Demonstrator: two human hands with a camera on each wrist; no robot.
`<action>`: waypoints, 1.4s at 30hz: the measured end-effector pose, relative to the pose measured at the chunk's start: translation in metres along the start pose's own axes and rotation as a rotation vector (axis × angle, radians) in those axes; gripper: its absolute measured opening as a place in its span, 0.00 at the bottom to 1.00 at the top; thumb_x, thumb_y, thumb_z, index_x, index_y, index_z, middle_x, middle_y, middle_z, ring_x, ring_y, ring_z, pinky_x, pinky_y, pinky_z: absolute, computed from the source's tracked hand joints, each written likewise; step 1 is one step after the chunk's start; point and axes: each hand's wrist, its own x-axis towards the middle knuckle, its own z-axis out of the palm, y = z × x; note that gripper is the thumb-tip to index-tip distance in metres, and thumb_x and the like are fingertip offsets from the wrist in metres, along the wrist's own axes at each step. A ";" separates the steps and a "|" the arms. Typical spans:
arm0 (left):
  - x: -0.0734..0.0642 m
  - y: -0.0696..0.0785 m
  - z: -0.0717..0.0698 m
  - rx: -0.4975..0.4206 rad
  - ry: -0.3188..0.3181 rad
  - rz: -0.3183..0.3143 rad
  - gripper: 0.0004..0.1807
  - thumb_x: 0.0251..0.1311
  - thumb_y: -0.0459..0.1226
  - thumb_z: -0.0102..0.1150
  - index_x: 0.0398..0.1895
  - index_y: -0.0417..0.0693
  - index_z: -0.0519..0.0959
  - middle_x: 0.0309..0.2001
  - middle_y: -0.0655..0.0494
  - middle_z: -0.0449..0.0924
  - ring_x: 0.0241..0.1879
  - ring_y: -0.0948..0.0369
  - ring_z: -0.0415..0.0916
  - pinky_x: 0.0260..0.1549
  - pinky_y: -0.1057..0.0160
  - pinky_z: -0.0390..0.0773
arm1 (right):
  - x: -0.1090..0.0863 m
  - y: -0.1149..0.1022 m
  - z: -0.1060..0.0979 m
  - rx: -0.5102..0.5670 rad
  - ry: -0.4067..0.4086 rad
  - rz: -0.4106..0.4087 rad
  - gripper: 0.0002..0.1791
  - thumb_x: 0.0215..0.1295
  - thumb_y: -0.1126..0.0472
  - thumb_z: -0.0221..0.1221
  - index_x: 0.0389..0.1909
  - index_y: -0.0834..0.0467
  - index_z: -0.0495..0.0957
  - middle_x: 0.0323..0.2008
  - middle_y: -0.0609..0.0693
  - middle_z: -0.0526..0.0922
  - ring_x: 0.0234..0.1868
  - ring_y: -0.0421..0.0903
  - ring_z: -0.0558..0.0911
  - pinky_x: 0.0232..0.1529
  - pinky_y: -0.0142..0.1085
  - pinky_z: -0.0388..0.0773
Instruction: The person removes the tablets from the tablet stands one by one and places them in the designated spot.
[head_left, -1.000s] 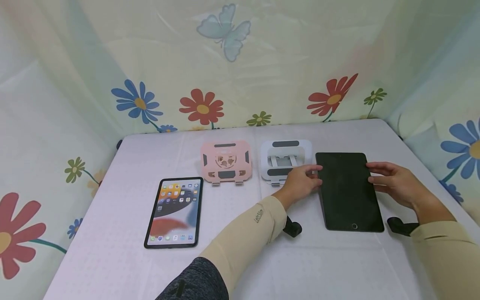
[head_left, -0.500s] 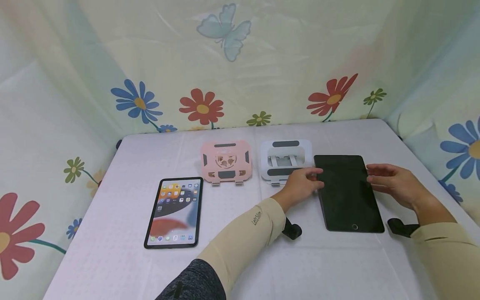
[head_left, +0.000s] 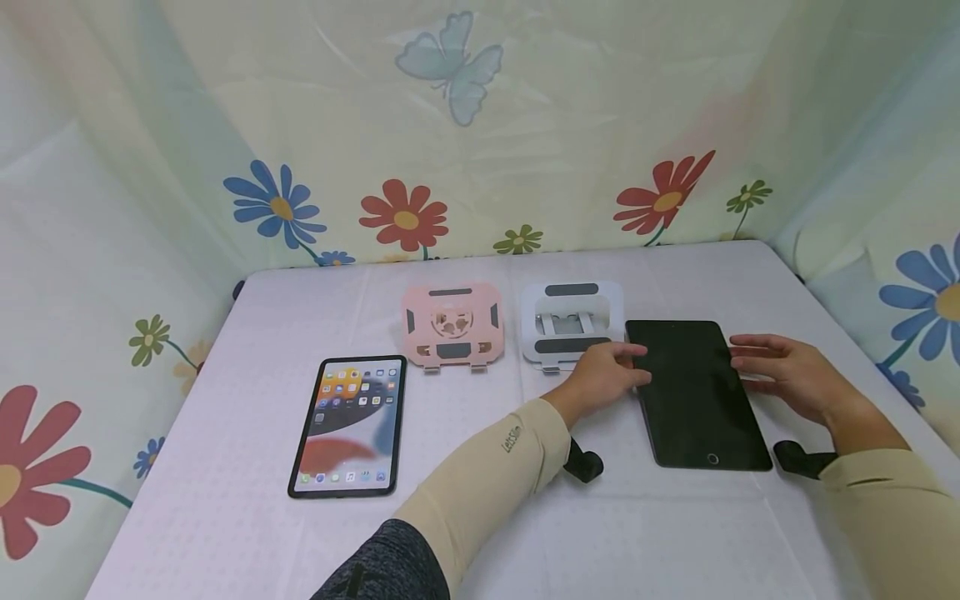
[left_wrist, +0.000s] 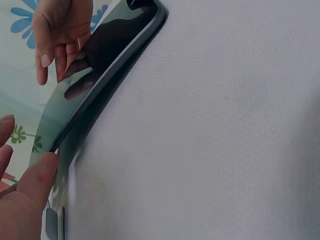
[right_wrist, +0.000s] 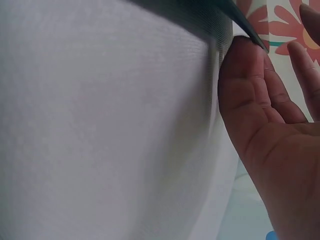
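A black tablet [head_left: 699, 392] with a dark screen and round home button lies right of centre, between both hands. Seen from the left wrist, the dark tablet [left_wrist: 112, 42] slants above the white cloth, its screen reflecting a hand. My left hand [head_left: 603, 379] touches the left side of it with fingertips and thumb, fingers extended. Its thumb [left_wrist: 40, 177] meets the tablet's edge. My right hand [head_left: 795, 375] has its extended fingers along the right side. In the right wrist view the thumb [right_wrist: 242, 65] reaches up to the tablet's edge, the other fingers spread apart.
A pink stand [head_left: 416, 317] and a white stand [head_left: 528, 325] with grey pads lie at the back middle. Another tablet [head_left: 345, 442], screen lit with app icons, lies on the left. A floral curtain [head_left: 540, 150] hangs behind the table [head_left: 225, 517].
The black tablet's far edge has come down in the head view, toward the person, and shifted slightly left. Both hands have moved a little the same way with it. Everything else stays put.
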 end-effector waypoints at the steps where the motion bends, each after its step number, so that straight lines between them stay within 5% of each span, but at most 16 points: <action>1: 0.000 0.000 0.000 -0.004 -0.004 -0.005 0.18 0.61 0.31 0.68 0.54 0.45 0.83 0.35 0.61 0.74 0.34 0.68 0.68 0.32 0.72 0.71 | 0.000 0.000 0.000 0.000 -0.004 0.000 0.15 0.75 0.64 0.55 0.50 0.38 0.75 0.43 0.27 0.79 0.42 0.28 0.80 0.39 0.26 0.80; 24: -0.002 -0.002 0.002 0.077 -0.004 -0.015 0.19 0.61 0.36 0.70 0.56 0.49 0.84 0.44 0.57 0.80 0.42 0.70 0.72 0.41 0.72 0.74 | 0.000 0.017 -0.005 0.030 0.005 -0.012 0.17 0.72 0.65 0.58 0.49 0.37 0.77 0.44 0.27 0.81 0.43 0.27 0.81 0.41 0.24 0.79; 29: -0.003 -0.002 0.003 0.071 -0.021 -0.014 0.19 0.61 0.37 0.69 0.56 0.48 0.83 0.47 0.57 0.79 0.43 0.70 0.72 0.43 0.71 0.73 | 0.000 0.016 -0.004 -0.040 0.001 0.000 0.14 0.73 0.63 0.59 0.57 0.50 0.74 0.43 0.26 0.79 0.43 0.26 0.80 0.41 0.22 0.78; 35: -0.004 -0.002 0.002 0.074 -0.037 -0.015 0.20 0.62 0.37 0.69 0.58 0.47 0.82 0.49 0.56 0.79 0.45 0.70 0.72 0.44 0.71 0.74 | -0.001 0.014 -0.003 -0.118 0.006 0.017 0.28 0.73 0.60 0.59 0.65 0.73 0.64 0.43 0.24 0.77 0.43 0.24 0.79 0.41 0.22 0.77; 42: -0.005 -0.002 0.002 0.083 -0.047 -0.028 0.22 0.62 0.38 0.69 0.59 0.48 0.81 0.51 0.56 0.80 0.50 0.68 0.74 0.46 0.71 0.74 | -0.001 0.013 -0.003 -0.147 0.004 0.027 0.31 0.73 0.57 0.60 0.66 0.74 0.64 0.42 0.22 0.76 0.43 0.22 0.76 0.41 0.21 0.76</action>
